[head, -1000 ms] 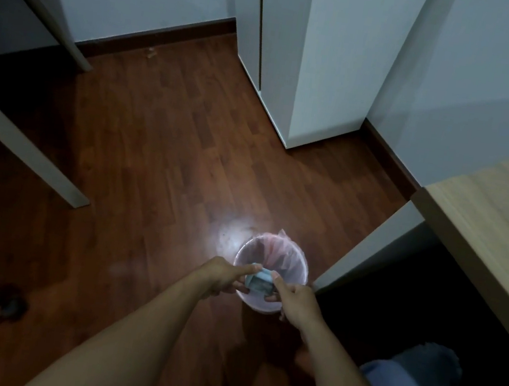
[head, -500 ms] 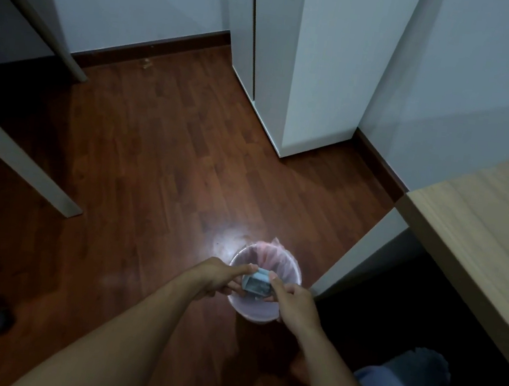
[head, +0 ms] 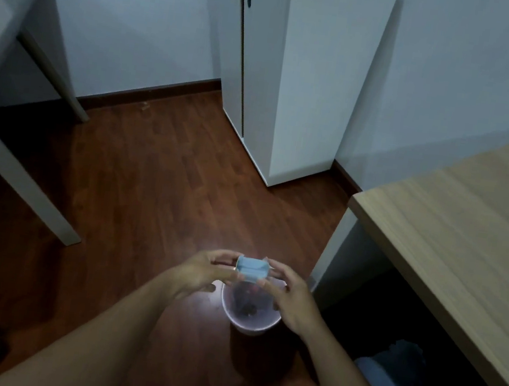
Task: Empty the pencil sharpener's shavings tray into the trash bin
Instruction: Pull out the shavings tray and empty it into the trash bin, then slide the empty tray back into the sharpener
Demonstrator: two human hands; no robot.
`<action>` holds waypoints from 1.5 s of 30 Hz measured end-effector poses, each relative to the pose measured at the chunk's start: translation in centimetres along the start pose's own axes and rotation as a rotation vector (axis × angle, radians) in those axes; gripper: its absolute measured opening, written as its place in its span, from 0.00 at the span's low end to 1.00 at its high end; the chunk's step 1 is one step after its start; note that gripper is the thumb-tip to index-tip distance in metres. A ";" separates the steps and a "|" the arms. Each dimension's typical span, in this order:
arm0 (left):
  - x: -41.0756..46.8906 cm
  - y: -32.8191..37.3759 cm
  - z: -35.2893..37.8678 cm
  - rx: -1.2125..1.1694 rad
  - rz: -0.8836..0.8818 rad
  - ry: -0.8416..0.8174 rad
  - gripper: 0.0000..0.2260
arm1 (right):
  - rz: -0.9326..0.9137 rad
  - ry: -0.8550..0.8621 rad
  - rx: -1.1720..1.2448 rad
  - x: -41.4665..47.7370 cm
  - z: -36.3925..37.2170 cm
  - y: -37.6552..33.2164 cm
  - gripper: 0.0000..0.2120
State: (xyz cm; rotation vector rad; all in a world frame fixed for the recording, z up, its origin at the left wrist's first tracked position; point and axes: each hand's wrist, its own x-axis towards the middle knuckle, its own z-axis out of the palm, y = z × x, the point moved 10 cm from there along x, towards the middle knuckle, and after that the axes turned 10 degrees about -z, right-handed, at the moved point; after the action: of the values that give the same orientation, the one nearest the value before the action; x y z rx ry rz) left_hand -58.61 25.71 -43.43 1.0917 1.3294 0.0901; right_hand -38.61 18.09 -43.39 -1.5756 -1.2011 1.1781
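- Left hand: fingers curled, pinching the left end of a small pale-blue plastic shavings tray.
- Right hand: fingertips close on the tray's right end, so both hands hold it, neither clearly nearer.
- Tray: its long axis runs left to right between the hands; it is held in the air above the far rim of the bin, with its open side seeming to face the camera. Whether shavings remain inside cannot be told.
- Round white trash bin: stands on the red-brown wooden floor just below and nearer than the tray; dark debris lies inside.
- Light wooden desk: just right of the bin.
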 end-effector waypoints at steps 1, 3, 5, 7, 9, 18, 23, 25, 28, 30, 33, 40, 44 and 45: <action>-0.9 0.8 -0.2 -0.001 0.037 -0.003 0.22 | -0.016 -0.006 -0.029 -0.4 -0.2 -1.3 0.23; -2.9 2.7 -0.6 -0.006 0.118 0.009 0.24 | -0.057 -0.003 -0.063 -1.4 -0.6 -4.2 0.23; -4.8 4.6 -1.1 -0.004 0.192 0.037 0.25 | -0.113 0.012 -0.079 -2.1 -0.9 -7.1 0.24; -6.8 6.6 -1.8 0.018 0.268 0.082 0.24 | -0.169 0.029 -0.112 -2.6 -1.1 -9.8 0.26; -8.7 8.4 -2.3 0.045 0.335 0.123 0.24 | -0.214 0.052 -0.131 -3.2 -1.3 -12.2 0.27; -14.8 17.3 -2.4 -0.177 0.504 0.114 0.21 | -0.491 0.229 -0.309 -6.1 -6.3 -25.5 0.27; -16.3 22.7 2.0 -0.311 0.592 -0.044 0.21 | -0.541 0.297 -0.334 -8.2 -13.5 -31.0 0.25; -16.6 24.6 4.1 -0.294 0.635 -0.091 0.24 | -0.538 0.335 -0.350 -9.6 -17.1 -32.5 0.24; -16.9 27.2 7.4 -0.244 0.679 -0.114 0.30 | -0.588 0.397 -0.409 -11.8 -22.6 -34.3 0.22; -16.8 28.5 10.1 -0.209 0.684 -0.141 0.32 | -0.615 0.465 -0.385 -13.3 -26.8 -34.5 0.18; -16.7 30.1 14.6 -0.141 0.684 -0.190 0.23 | -0.636 0.643 -0.414 -16.0 -33.1 -33.9 0.12; -15.1 32.5 23.9 0.098 0.744 -0.137 0.28 | -0.447 0.983 -0.495 -21.6 -42.7 -27.0 0.22; -15.1 33.7 27.5 0.256 0.787 -0.092 0.26 | -0.326 0.869 -0.217 -20.5 -43.1 -21.4 0.38; -15.3 33.9 28.1 0.297 0.800 -0.075 0.27 | -0.322 0.835 -0.192 -20.0 -42.8 -20.7 0.38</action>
State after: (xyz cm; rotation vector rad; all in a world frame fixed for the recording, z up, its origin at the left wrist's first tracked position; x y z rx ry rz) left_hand -23.53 18.13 -13.73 1.8145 0.7835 0.4469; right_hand -3.74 0.36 -9.72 -1.6712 -0.9477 0.1403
